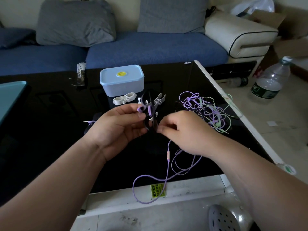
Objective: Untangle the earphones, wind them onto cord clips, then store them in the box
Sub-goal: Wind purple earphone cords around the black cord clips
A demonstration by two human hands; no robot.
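Above the glossy black worktop, the left hand fingers pinch the purple earbuds. The right hand fingers pinch their thin purple cord, which trails nearward. The pale blue lidded plastic box stands beyond.

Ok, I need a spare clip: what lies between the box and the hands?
Head view: white cord clips lie just before the box, beyond the left hand holding a black clip and the right hand pinching purple cord.

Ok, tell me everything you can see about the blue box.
The box is a pale blue, rounded rectangular tub, plastic by its look. Its lid is shut, with a round yellow spot at its middle. It stands upright on the black table, just behind a white clip.
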